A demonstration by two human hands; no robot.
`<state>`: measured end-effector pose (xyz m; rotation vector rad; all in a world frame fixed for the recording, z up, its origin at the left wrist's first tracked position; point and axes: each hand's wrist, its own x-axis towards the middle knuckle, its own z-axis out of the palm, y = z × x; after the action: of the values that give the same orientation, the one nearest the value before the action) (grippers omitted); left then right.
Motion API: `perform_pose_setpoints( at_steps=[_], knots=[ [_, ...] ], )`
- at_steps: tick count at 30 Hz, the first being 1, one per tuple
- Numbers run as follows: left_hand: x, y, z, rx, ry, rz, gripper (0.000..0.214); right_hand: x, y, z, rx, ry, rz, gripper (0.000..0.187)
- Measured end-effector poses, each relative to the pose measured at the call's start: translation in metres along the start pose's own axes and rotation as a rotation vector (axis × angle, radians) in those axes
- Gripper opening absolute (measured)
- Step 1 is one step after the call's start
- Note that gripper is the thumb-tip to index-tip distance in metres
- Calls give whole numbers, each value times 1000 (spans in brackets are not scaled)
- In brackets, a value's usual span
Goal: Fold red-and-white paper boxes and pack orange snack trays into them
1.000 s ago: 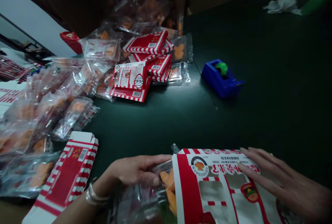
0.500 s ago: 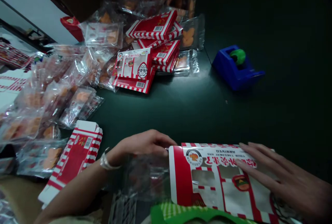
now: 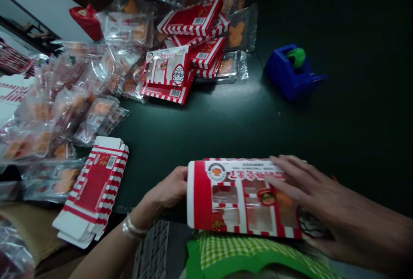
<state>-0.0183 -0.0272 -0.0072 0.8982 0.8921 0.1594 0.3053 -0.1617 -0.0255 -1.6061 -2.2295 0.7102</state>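
Note:
A red and white striped carton [image 3: 232, 193] with clear windows lies flat at the near edge of the dark green table [image 3: 226, 128]. My right hand [image 3: 309, 193] rests flat on its right half, fingers spread. My left hand [image 3: 169, 189] presses against the carton's left end with fingers curled; whether anything is in them is hidden. Orange pieces show through the windows. A bracelet circles my left wrist.
A stack of flat unfolded cartons [image 3: 93, 190] lies near left. Clear bags of orange snacks [image 3: 64, 102] are heaped along the left. Filled cartons [image 3: 183, 51] are piled at the back. A blue tape dispenser [image 3: 290, 72] stands back right.
The clear bag that stuck out of the carton's left end has gone inside. The carton has shifted left and my left hand now sits against its end.

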Motion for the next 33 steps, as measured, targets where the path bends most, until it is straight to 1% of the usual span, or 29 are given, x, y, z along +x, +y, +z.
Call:
perform_pose_setpoints(
  at_steps=[2,3,5,7,9,10,12,13,14,15,16,17,18,19,20,21,22,23,24,25,27,28,29,30,31,33],
  knots=[
    [7,8,17,-8,3,91,39,14,-4,-2,-69,-21,-135,92],
    [8,12,24,-9,5,118,43,19,-5,-3,-96,-30,-172,95],
    [5,17,34,-27,21,112,44,27,-7,-3,-131,-50,-169,98],
    [2,20,43,-63,75,69,41,32,-14,-1,-186,-39,-144,99],
    [1,25,52,-100,110,48,39,38,-29,5,-252,52,-133,101],
    [0,31,55,-109,102,45,38,41,-39,8,-273,131,-156,96],
    [-7,50,60,-93,37,68,36,47,-56,5,-245,313,-245,80],
    [-14,64,62,-65,5,105,35,48,-64,-1,-190,398,-277,72],
    [-24,77,63,-21,-4,171,34,49,-69,-10,-105,470,-277,64],
    [-36,89,62,32,23,281,33,47,-74,-22,14,518,-236,56],
    [-47,97,62,84,84,418,31,43,-76,-35,172,538,-160,47],
    [-57,101,61,127,164,561,31,38,-78,-46,362,534,-67,40],
    [-63,98,60,159,238,682,33,32,-78,-54,569,516,22,35],
    [-63,90,60,176,285,767,40,27,-77,-57,780,476,94,35],
    [-58,77,60,170,279,797,51,23,-74,-55,977,412,147,37],
    [-48,61,62,151,232,767,61,20,-71,-49,1142,335,189,41],
    [-35,42,65,111,169,725,67,19,-67,-40,1267,261,223,45],
    [-21,22,69,50,119,676,67,19,-64,-29,1351,210,257,50],
    [-8,4,73,-6,131,627,66,21,-61,-17,1398,204,294,57],
    [3,-12,78,-55,157,595,68,23,-60,-7,1410,244,335,68],
    [17,-31,83,-127,212,564,71,26,-58,7,1342,406,410,89],
    [19,-35,84,-137,232,572,71,27,-58,10,1280,474,430,94],
    [19,-36,83,-128,248,591,69,27,-57,12,1221,513,430,95],
    [17,-36,81,-99,269,616,65,26,-56,13,1177,515,412,90],
    [14,-36,79,-50,299,640,60,25,-54,13,1153,485,385,82],
    [7,-36,72,80,361,650,47,19,-49,15,1143,362,341,65]
  ],
)
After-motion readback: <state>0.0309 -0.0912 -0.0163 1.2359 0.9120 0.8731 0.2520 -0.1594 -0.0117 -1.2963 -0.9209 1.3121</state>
